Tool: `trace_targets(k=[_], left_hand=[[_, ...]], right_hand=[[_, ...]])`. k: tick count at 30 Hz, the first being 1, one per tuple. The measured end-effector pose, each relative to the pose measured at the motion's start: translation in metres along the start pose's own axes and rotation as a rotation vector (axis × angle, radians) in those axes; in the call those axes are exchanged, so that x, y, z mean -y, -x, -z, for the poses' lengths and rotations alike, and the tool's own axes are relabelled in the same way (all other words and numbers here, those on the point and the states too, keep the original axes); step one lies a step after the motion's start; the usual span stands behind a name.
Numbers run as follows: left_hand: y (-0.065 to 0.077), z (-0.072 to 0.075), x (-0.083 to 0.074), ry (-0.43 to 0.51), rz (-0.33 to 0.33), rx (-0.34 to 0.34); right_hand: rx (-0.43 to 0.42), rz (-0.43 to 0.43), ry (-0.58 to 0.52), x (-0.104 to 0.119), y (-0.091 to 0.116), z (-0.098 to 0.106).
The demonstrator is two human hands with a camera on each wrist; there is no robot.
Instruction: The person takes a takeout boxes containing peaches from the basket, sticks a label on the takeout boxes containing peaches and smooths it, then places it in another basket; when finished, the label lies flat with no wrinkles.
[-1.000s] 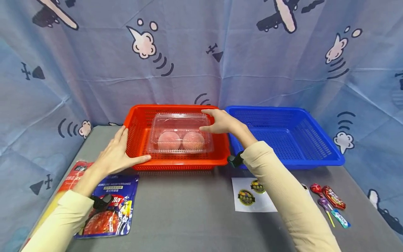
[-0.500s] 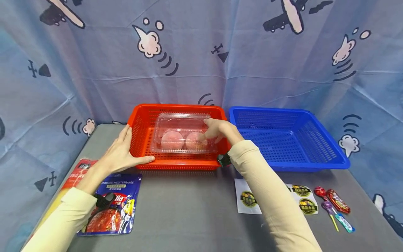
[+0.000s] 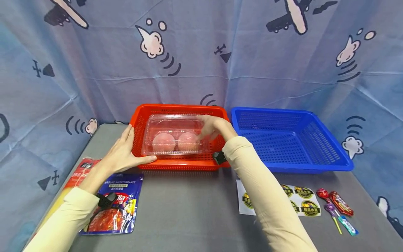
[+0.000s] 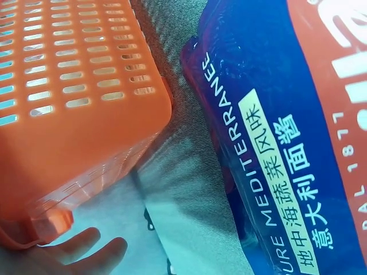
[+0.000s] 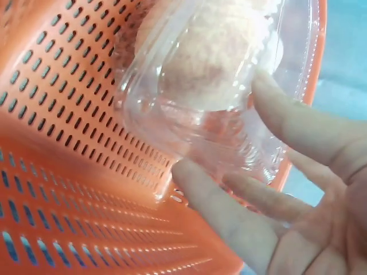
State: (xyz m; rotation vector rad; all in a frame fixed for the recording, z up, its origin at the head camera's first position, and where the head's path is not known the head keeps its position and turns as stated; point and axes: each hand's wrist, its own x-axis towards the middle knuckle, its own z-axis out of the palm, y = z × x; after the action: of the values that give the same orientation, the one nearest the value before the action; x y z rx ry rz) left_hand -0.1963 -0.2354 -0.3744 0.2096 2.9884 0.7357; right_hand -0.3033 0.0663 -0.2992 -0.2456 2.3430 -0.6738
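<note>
A clear plastic clamshell box (image 3: 176,122) lies in the red basket (image 3: 181,165). Inside it are two round pinkish fruits (image 3: 164,141), like peaches. My right hand (image 3: 215,127) is at the box's right end, its thumb and fingertips against the plastic. In the right wrist view those fingers (image 5: 198,189) are spread and fairly straight, beside the box's corner. My left hand (image 3: 122,154) rests at the basket's left front corner, fingers straight along the side and thumb on the front rim. In the left wrist view two fingertips (image 4: 106,255) show beside the basket's rim.
To the right stands a blue basket (image 3: 330,164). In front of it lie a sheet of round stickers (image 3: 310,208), lollipops (image 3: 322,193), a red-wrapped sweet (image 3: 341,203) and a teal one (image 3: 347,225). A blue sauce pouch (image 3: 127,182) and a red-yellow packet (image 3: 83,169) lie under the left arm.
My right hand has come down from the basket's right side onto the box's right end. The box has slid left within the basket. The left hand keeps its place on the basket.
</note>
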Motion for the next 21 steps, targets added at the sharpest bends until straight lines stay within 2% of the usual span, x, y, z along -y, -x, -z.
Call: trace_targets(k=[5, 15, 21], left_hand=[[-0.001, 0.000, -0.002, 0.004, -0.005, -0.001], [-0.002, 0.000, -0.003, 0.002, 0.001, 0.007], [0.000, 0.001, -0.002, 0.005, 0.015, 0.020]], right_hand=[[0.022, -0.051, -0.165, -0.007, 0.000, 0.001], [0.043, -0.104, -0.252, -0.013, 0.003, 0.005], [0.038, -0.090, -0.408, -0.014, 0.000, 0.004]])
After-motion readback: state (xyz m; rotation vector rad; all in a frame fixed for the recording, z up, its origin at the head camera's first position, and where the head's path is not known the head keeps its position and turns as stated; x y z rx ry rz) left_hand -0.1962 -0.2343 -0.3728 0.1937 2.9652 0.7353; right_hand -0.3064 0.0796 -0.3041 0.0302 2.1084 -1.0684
